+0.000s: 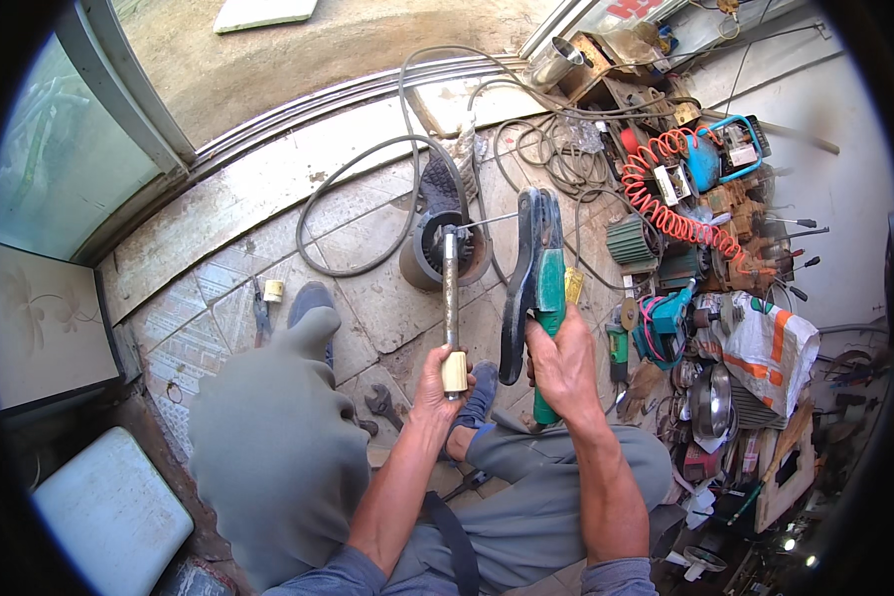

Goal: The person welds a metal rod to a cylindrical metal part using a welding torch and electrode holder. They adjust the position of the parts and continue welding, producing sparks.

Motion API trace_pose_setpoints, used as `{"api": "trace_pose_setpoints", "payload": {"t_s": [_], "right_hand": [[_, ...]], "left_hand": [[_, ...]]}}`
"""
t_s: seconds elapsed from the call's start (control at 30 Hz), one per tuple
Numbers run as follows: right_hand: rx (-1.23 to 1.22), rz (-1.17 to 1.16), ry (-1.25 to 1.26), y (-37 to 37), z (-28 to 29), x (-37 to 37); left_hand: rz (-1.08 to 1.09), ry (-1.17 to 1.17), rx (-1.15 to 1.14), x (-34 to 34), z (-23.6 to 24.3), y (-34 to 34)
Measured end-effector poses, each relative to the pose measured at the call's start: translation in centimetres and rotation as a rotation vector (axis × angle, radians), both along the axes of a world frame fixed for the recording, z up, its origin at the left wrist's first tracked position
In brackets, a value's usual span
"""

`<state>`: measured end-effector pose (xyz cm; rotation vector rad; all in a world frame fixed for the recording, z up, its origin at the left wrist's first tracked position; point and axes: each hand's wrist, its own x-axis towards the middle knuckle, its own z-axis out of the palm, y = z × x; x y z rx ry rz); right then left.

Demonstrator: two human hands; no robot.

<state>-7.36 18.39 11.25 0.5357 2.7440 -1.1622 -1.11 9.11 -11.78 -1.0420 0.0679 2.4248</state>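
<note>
My left hand [432, 385] is closed around the lower end of an upright metal shaft [451, 288] with a cream-coloured sleeve [454, 372] on it. The shaft's upper end stands in front of a round grey metal housing [422, 260] with a dark opening, on the floor. My right hand [563, 363] grips the green handle of a welding electrode holder [548, 288] with a black lever. From its jaws a thin electrode rod [491, 220] points left toward the top of the shaft; whether the tip touches it I cannot tell.
Cables [318, 268] loop over the tiled floor. Pliers [261, 318] and a wrench [382, 405] lie near my feet. At right are a coiled orange hose [656, 214], a teal power tool [666, 328], a white sack [765, 358] and piled parts. A pale stool [119, 507] stands lower left.
</note>
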Motion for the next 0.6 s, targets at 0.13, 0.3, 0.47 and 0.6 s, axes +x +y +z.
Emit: {"api": "trace_pose_setpoints", "payload": {"t_s": [0.13, 0.3, 0.47, 0.6], "right_hand": [[-0.017, 0.005, -0.007, 0.06, -0.05, 0.05], [-0.01, 0.004, -0.016, 0.02, 0.16, 0.06], [-0.002, -0.018, -0.018, -0.18, 0.22, -0.04], [-0.004, -0.007, -0.012, 0.04, -0.18, -0.08]], "left_hand": [[-0.012, 0.007, 0.006, 0.06, -0.16, -0.02], [-0.01, 0.007, 0.006, 0.12, -0.14, 0.07], [-0.004, 0.001, 0.007, 0.04, -0.01, 0.07], [-0.007, 0.008, 0.008, 0.04, -0.12, -0.05]]}}
